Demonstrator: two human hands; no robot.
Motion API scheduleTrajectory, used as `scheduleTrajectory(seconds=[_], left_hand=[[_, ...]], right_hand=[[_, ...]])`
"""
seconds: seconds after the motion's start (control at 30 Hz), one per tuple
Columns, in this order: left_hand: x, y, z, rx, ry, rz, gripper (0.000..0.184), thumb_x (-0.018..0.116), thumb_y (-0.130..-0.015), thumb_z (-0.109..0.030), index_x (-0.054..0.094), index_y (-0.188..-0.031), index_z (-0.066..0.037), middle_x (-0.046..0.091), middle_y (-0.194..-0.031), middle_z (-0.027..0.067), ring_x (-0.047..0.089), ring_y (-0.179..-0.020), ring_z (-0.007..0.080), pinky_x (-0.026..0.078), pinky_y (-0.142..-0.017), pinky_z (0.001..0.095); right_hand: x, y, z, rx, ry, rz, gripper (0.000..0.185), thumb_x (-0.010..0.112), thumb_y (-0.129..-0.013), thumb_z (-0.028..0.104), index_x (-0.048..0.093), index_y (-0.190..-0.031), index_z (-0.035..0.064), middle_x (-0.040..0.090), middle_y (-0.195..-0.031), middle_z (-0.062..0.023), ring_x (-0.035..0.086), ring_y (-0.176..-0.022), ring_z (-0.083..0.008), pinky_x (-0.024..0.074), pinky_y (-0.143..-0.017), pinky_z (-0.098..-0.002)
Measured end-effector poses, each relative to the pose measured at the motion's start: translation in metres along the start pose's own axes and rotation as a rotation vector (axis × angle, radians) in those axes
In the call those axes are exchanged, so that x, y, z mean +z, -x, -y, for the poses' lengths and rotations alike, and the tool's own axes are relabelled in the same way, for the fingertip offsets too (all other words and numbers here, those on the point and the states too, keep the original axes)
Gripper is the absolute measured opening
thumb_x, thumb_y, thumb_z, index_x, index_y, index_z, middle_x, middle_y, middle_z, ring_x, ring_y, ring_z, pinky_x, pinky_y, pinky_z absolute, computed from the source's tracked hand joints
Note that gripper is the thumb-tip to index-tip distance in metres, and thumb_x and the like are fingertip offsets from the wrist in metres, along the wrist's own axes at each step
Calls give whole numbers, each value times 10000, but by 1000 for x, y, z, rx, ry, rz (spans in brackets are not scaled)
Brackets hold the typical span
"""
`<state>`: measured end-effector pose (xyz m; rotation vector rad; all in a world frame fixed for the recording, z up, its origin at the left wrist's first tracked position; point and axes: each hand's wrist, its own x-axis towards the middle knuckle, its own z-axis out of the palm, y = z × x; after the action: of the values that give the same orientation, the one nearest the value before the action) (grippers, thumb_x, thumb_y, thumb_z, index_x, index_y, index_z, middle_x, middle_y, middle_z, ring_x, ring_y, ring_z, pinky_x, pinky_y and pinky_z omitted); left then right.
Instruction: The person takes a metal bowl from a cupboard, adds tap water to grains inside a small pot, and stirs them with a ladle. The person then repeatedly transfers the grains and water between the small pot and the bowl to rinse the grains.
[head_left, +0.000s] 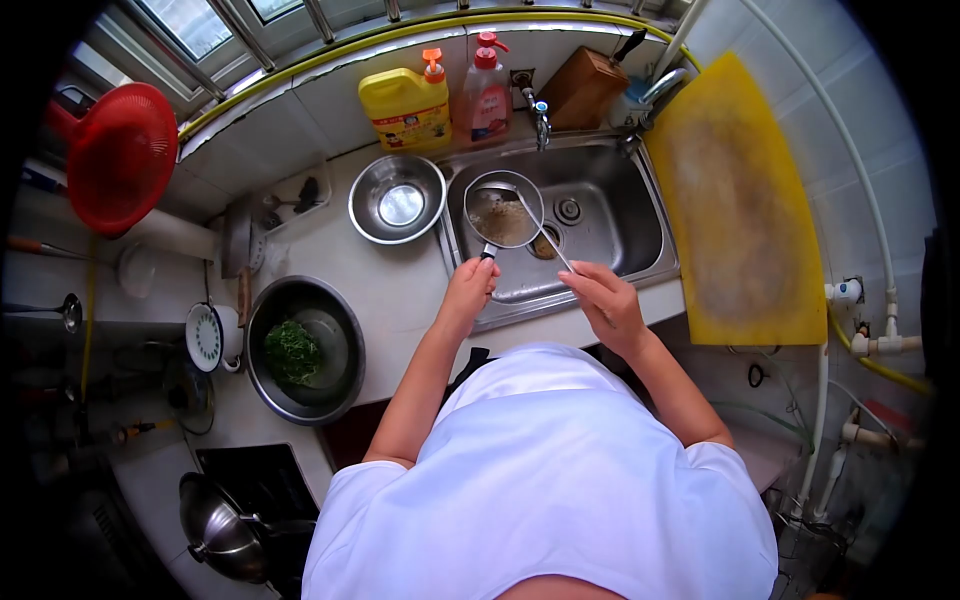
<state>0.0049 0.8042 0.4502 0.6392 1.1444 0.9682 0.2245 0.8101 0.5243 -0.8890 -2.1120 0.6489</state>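
My left hand (470, 292) is wrapped round the short black-and-silver handle of a round metal strainer (488, 222), holding it over the left part of the steel sink (610, 235). Pale brown, crumbly matter lies in the strainer. Between the closed fingers of my right hand (608, 302) is a thin metal utensil (548, 238), which slants up and left into the strainer. The shape of its far end is hard to make out. Just left of the strainer, a shiny steel bowl (432, 212) stands on the counter.
A dark basin (350, 375) with leafy greens stands at left. Behind the sink are a yellow jug (400, 105), a red pump bottle (487, 105), the faucet (542, 125) and a knife block (585, 88). A yellow board (740, 200) leans at right. A lidded wok (222, 530) sits lower left.
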Motion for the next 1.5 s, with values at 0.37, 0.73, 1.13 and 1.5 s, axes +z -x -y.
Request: scheduleTrajectory(seconds=[0.37, 0.73, 1.13, 1.5], left_hand=[[6, -10, 3, -12, -8, -34, 233, 418, -924, -297, 480, -818, -99, 366, -582, -78, 267, -444, 4, 191, -383, 171], [8, -25, 5, 18, -23, -77, 244, 426, -920, -295, 492, -803, -91, 372, -581, -70, 280, -451, 12, 200, -387, 176], [1, -45, 23, 124, -174, -158, 241, 420, -920, -259, 499, -795, -68, 380, -589, -52, 312, -502, 33, 245, -435, 197], [2, -50, 14, 180, -541, -304, 295, 415, -896, -271, 530, -751, -42, 525, -599, 64, 512, -562, 165, 393, -534, 319]], right_hand=[[7, 1, -28, 604, -727, -165, 222, 457, -900, 72, 563, -1050, -51, 622, -918, -105, 625, -856, -199, 502, -718, -260], [-6, -12, -32, -87, 110, 91, 249, 541, -769, -77, 610, -991, 13, 595, -940, -160, 620, -775, -256, 498, -661, -281], [-36, -17, -53, -10, 103, -269, 217, 516, -796, -80, 583, -996, -30, 615, -883, -127, 635, -773, -210, 493, -674, -262], [-37, -4, -114, 360, -175, -382, 184, 482, -876, 64, 604, -980, -26, 608, -801, -98, 621, -691, -144, 473, -612, -230]])
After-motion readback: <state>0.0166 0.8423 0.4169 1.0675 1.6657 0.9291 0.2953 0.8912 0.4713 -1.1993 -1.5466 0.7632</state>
